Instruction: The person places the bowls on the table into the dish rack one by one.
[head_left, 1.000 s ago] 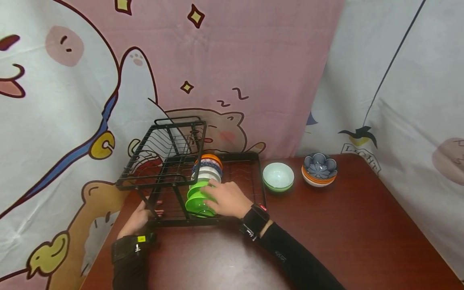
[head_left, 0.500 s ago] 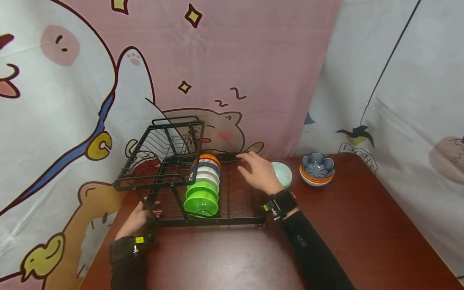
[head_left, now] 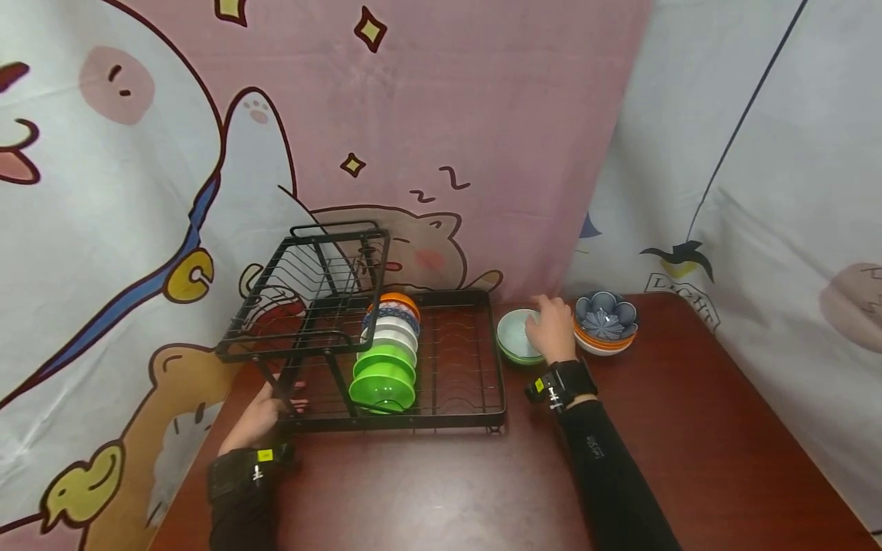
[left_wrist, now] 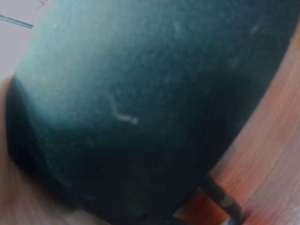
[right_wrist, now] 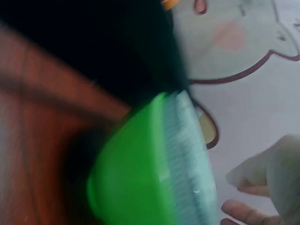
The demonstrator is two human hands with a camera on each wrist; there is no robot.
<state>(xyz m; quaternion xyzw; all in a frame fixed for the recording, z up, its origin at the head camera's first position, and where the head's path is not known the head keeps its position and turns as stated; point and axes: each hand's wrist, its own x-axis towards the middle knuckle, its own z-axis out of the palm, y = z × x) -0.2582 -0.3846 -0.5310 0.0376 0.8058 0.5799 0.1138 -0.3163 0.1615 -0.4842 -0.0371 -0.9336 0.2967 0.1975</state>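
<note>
My left hand [head_left: 255, 417] grips the lower left side of a black two-tier dish rack [head_left: 441, 421]; in the left wrist view a dark surface hides most of it. A row of bowls stands on edge in the rack: green bowls [head_left: 383, 384] in front, then white bowls [head_left: 393, 334], blue-patterned ones and an orange bowl [head_left: 400, 298] at the back. Right of the rack, my right hand [head_left: 553, 329] hovers over the right side of a pale mint bowl [head_left: 513, 334] nested on a green bowl [right_wrist: 129, 178]. Its fingers [right_wrist: 246, 211] are apart from the rim in the right wrist view.
Another stack, with a grey flower-shaped bowl [head_left: 605, 315] on top of orange and white bowls [head_left: 601, 349], sits just right of my right hand. A cartoon-printed curtain [head_left: 537, 153] hangs behind the brown table [head_left: 689, 428]. The rack's upper tier [head_left: 310, 268] overhangs its left part.
My right hand has left the green bowls in the rack and moved right, across to the mint bowl stack. The left hand keeps its place on the rack.
</note>
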